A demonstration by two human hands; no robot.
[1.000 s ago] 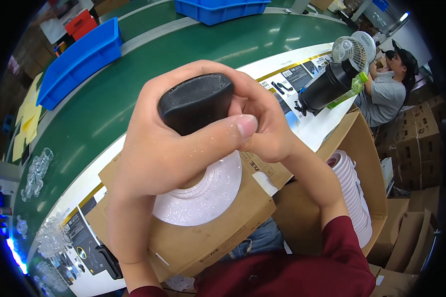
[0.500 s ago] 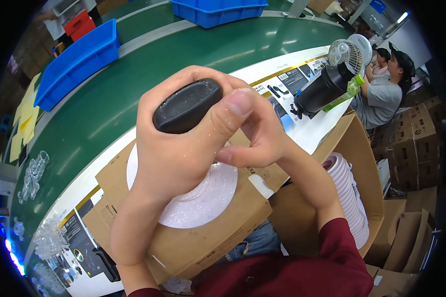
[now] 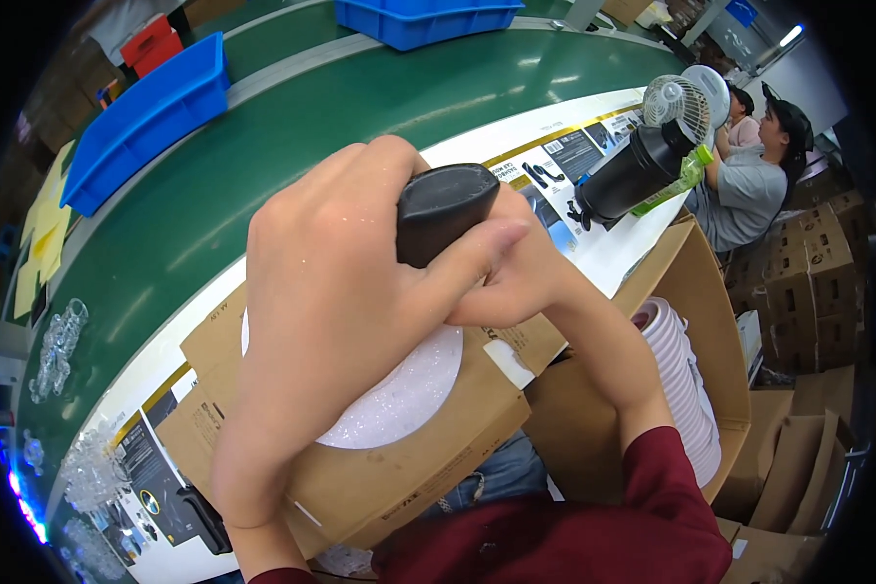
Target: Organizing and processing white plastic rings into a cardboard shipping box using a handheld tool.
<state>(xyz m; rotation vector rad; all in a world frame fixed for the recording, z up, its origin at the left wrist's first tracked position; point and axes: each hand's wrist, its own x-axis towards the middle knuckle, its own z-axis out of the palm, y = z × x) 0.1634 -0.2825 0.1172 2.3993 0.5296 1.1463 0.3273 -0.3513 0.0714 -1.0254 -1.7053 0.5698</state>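
A smooth black rounded piece (image 3: pixel 445 206) with a flat oval end sits between my two hands, above a white glittery disc (image 3: pixel 399 404). My left hand (image 3: pixel 326 258) is wrapped round it, the back of the hand facing up and the thumb lying along its near side. From the other side my right hand (image 3: pixel 516 268) closes against the same piece, its fingers partly hidden behind it. The lower part of the piece is hidden by the hands. Under the disc lies a flattened brown cardboard box (image 3: pixel 438 457).
A green conveyor belt (image 3: pixel 360 107) runs beyond the white worktop, with blue bins (image 3: pixel 146 127) at its far side. On the right stand a black cylinder (image 3: pixel 628 175), a small fan (image 3: pixel 674 105) and an open carton (image 3: pixel 725 360) holding stacked white discs (image 3: pixel 686 389). Clear plastic pieces (image 3: pixel 92 467) lie left.
The black piece has moved right and tipped, so its side now shows more. My left hand has rolled over, turning its back upward, while my right hand stays against the piece.
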